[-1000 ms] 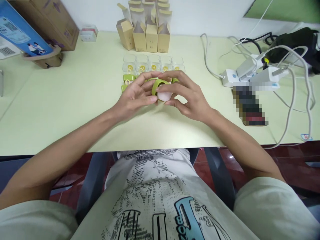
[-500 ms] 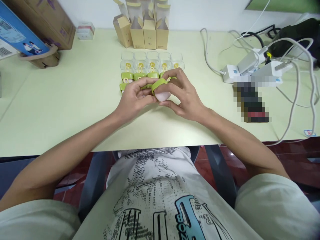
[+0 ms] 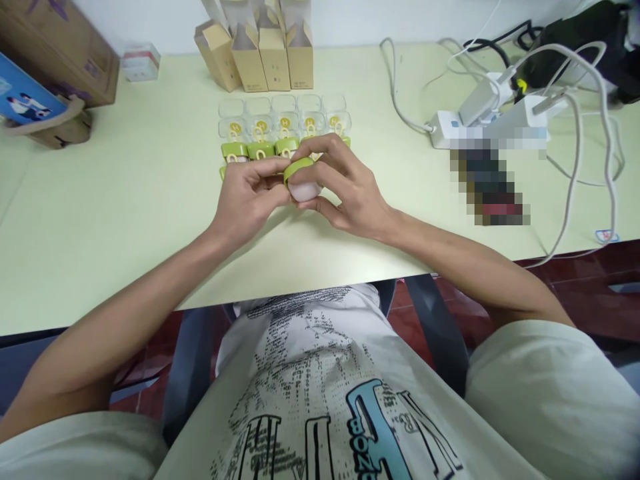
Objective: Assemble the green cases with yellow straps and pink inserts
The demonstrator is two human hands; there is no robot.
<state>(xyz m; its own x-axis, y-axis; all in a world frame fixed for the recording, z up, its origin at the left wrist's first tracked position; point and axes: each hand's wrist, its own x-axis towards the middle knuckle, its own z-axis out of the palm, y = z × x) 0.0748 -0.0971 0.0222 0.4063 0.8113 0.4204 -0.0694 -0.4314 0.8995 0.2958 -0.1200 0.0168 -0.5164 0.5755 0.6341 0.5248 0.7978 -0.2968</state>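
Between my two hands is a small round piece with a green rim and a pale, smooth white body (image 3: 305, 191). My left hand (image 3: 245, 200) pinches its left side with thumb and fingers. From the right, my right hand (image 3: 345, 187) curls round it, thumb below and fingers over the top; part of the piece is hidden behind these fingers. Just beyond my hands, similar green pieces with pale yellow loops (image 3: 260, 150) stand in rows, partly covered by my hands. Clear plastic cups (image 3: 285, 107) with yellow round marks line up behind them.
Open cardboard boxes (image 3: 250, 67) stand along the wall. A small white box (image 3: 141, 63) and a big brown carton (image 3: 65, 47) are at the back left. On the right lie a power strip with white plugs (image 3: 450, 130), loose cables (image 3: 575, 167) and a blurred-out object (image 3: 490, 187).
The view has shifted, so the table's things appear further left. The green rim looks tilted lower against the white body. Both hands keep their hold.
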